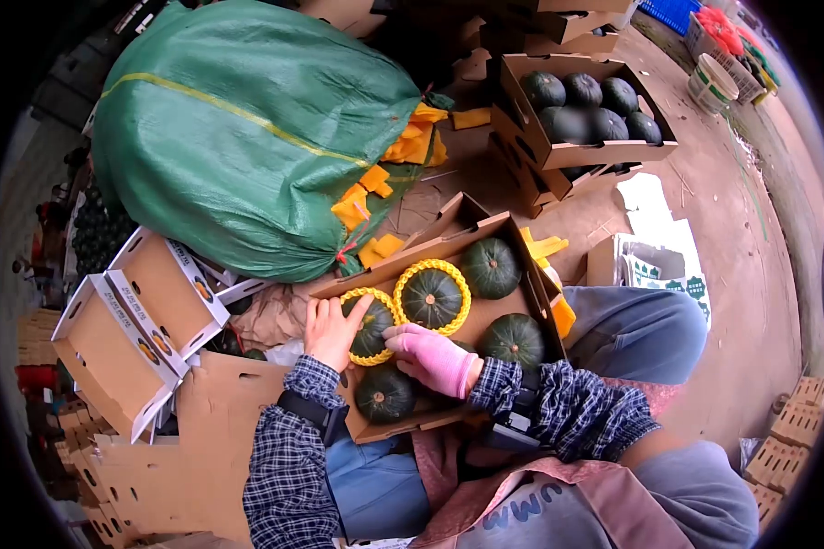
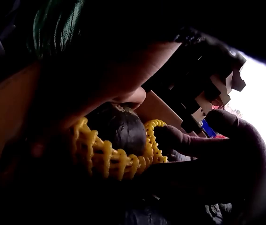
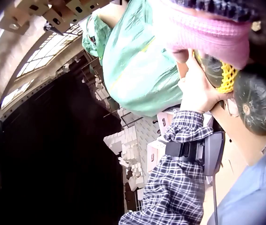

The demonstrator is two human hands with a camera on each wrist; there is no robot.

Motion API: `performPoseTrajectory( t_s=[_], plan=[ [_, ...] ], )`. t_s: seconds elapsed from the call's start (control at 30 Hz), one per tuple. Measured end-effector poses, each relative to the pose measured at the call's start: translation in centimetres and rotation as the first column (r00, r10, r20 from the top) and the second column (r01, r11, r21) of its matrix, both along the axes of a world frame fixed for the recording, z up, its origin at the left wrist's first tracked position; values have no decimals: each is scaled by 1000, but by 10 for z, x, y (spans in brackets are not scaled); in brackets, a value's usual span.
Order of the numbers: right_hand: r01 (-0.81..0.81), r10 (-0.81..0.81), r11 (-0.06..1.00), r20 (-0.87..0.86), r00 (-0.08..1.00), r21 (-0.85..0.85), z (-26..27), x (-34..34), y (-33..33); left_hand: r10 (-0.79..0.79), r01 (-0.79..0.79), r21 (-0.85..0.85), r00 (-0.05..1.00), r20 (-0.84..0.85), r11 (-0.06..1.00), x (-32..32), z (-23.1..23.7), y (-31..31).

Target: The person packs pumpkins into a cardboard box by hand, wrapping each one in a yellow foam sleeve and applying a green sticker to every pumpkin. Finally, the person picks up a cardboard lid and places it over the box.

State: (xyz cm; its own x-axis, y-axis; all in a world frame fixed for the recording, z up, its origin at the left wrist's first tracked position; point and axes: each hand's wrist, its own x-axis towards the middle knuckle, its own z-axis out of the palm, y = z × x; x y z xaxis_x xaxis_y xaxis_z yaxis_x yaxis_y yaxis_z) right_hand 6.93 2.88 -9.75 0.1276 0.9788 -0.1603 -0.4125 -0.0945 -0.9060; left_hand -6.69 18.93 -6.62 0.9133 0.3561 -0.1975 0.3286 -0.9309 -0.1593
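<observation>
A dark green pumpkin (image 1: pixel 370 335) sits in a yellow foam net (image 1: pixel 364 360) at the left of the open cardboard box (image 1: pixel 428 422). My bare left hand (image 1: pixel 331 331) holds its left side, the index finger reaching over the top. My right hand (image 1: pixel 433 359), in a pink glove, pinches the net's right edge. The left wrist view has the yellow net (image 2: pixel 119 164) around the dark pumpkin (image 2: pixel 121 126). Beside these stands another netted pumpkin (image 1: pixel 432 298); bare pumpkins (image 1: pixel 385 393) lie around. The right wrist view shows the pink glove (image 3: pixel 208 33) partly covering the netted pumpkin.
A big green sack (image 1: pixel 238 137) with yellow foam nets (image 1: pixel 415 137) spilling out lies beyond the box. Stacked boxes of pumpkins (image 1: pixel 584 101) stand at the back right, empty cartons (image 1: pixel 124 352) at the left, and a white-green carton (image 1: pixel 650 265) at the right.
</observation>
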Motion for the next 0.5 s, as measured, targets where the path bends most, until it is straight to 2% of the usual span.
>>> performPoseTrajectory(
  t_s=[0.03,0.07,0.1,0.13,0.17,0.2,0.23,0.27,0.3,0.33,0.4,0.47,0.5],
  plan=[
    [-83,38,988,-316,948,-132,2,17,-15,30,-31,146,999,12,989,-1,5,-15],
    [-197,21,954,-603,797,-228,61,51,-24,66,-79,260,996,58,962,4,22,-38],
    [-106,9,979,-485,874,-173,92,85,-41,112,-131,159,986,125,978,7,39,-58],
    [-36,-1,994,-357,934,-99,107,121,-60,358,-355,-119,934,4,927,15,66,-82],
    [128,-145,986,-179,973,-104,105,154,-77,430,-446,-226,895,-117,866,10,62,-97],
    [333,-332,935,33,943,-124,96,181,-89,488,-542,-308,839,-239,782,0,58,-111],
    [529,-461,842,364,809,-109,71,206,-94,469,-510,-261,859,-205,820,-11,44,-122],
    [578,-283,796,734,617,-179,27,236,-109,445,-475,-209,878,-176,855,-19,25,-130],
    [482,235,762,878,416,-432,-5,249,-122,455,-470,-203,883,-120,859,-19,16,-132],
    [474,685,606,722,98,-639,-21,253,-127,457,-460,-214,887,-67,861,-22,9,-132],
    [288,805,468,538,252,-835,-20,230,-131,434,-437,-220,899,-64,872,-19,18,-132],
    [300,771,460,543,332,-836,-33,213,-130,500,-490,-235,866,-17,840,-7,53,-142],
    [389,725,462,592,352,-797,-50,212,-131,547,-521,-268,837,26,810,3,67,-147]
  ],
)
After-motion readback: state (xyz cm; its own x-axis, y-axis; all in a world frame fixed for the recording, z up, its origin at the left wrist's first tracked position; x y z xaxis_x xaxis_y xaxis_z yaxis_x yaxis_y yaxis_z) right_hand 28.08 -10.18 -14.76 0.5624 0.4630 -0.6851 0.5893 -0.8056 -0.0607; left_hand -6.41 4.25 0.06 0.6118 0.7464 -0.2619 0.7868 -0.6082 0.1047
